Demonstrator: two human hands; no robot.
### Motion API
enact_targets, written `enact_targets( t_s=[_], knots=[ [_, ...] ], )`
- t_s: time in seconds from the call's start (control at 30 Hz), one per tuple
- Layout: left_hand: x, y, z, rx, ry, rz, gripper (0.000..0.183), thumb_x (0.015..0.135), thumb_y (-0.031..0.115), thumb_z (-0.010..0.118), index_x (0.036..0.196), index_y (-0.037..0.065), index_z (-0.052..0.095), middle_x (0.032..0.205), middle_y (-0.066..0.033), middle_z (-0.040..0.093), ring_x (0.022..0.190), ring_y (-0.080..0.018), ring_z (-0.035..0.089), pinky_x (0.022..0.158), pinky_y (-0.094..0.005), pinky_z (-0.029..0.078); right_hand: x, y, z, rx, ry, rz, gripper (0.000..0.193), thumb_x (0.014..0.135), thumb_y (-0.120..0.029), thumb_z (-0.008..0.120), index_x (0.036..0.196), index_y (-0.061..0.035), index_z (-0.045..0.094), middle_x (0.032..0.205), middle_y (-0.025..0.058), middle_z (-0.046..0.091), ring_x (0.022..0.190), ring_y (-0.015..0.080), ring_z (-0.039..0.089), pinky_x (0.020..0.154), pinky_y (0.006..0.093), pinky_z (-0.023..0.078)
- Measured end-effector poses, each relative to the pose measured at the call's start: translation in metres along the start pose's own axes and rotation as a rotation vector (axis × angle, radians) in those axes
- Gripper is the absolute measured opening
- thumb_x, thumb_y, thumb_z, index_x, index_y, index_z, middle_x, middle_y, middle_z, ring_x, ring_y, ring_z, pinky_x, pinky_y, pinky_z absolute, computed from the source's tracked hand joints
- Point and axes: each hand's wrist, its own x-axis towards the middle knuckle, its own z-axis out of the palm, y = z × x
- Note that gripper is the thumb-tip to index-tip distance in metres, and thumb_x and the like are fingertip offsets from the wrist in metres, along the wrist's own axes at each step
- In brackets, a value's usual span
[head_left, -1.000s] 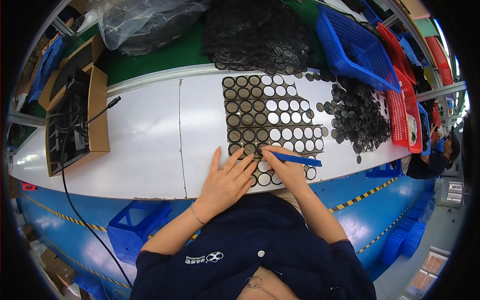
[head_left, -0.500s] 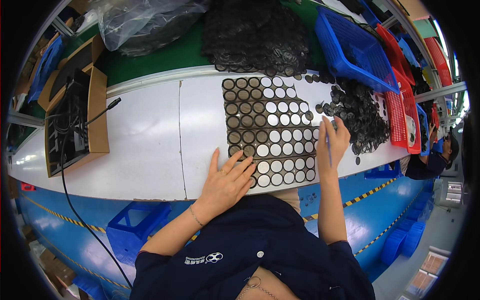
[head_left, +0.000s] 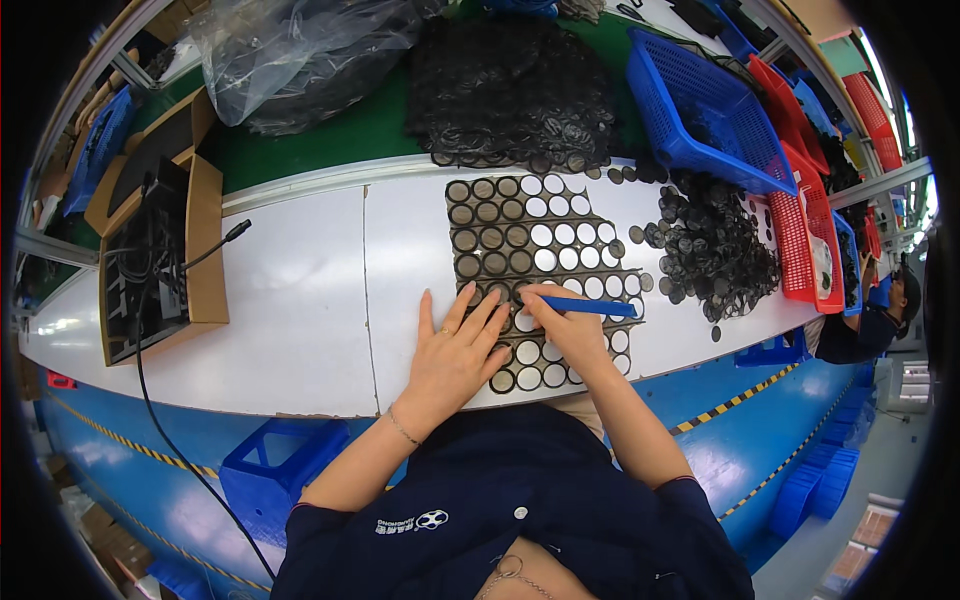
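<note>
Our right hand (head_left: pixel 570 338) grips a blue tool (head_left: pixel 598 307) running left to right; just left, our left hand (head_left: pixel 447 362) rests fingers spread on ringed sheets (head_left: pixel 491 237).

A head-worn fisheye looks down — worktable (head_left: pixel 290 310) below.

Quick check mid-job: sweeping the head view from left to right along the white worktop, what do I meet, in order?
Open cardboard box → left hand → right hand → pile of dark discs → front red basket.
</note>
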Motion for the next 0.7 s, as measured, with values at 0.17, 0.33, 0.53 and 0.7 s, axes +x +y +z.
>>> enact_targets(
  t_s=[0.17,0.33,0.53,0.7],
  knots=[
    [0.001,0.0,0.0,-0.011,0.005,0.007,0.053,0.087,0.034,0.07,0.133,0.011,0.059,0.143,-0.0029,0.053,0.14,-0.0258,0.039,0.113,-0.0654,0.02,0.0,-0.001,0.001,-0.033,0.009,0.021,0.025,0.093,-0.02,0.067,0.107,0.0005,0.071,0.085,0.0083,0.07,0.072,0.0127,0.063,0.064,0.0261,0.049],
    [0.002,-0.001,0.0,-0.008,-0.006,0.007,0.053,0.086,0.034,0.07,0.133,0.011,0.059,0.143,-0.003,0.053,0.139,-0.0258,0.04,0.113,-0.0653,0.02,-0.003,0.004,0.012,-0.758,0.246,-0.817,0.018,0.088,-0.014,0.069,0.103,-0.0041,0.072,0.1,0.0116,0.067,0.093,0.0271,0.063,0.08,0.0365,0.048],
    [0.001,-0.001,-0.002,-0.022,-0.01,0.008,0.048,0.087,0.031,0.069,0.13,0.01,0.061,0.142,-0.0039,0.054,0.138,-0.0261,0.041,0.112,-0.065,0.021,0.038,0.016,-0.097,-1.05,0.852,-0.713,0.021,0.089,-0.011,0.069,0.108,-0.0037,0.072,0.105,0.0112,0.067,0.096,0.0277,0.062,0.082,0.0379,0.047],
    [0.014,-0.015,0.001,0.003,-0.003,0.012,0.047,0.088,0.028,0.068,0.131,0.01,0.06,0.141,-0.0047,0.054,0.138,-0.0264,0.042,0.111,-0.0654,0.022,0.037,0.004,-0.05,0.096,0.298,-0.093,0.03,0.094,-0.024,0.068,0.112,0.0003,0.07,0.088,0.0054,0.07,0.07,0.0072,0.061,0.056,0.0207,0.046]
  ],
)
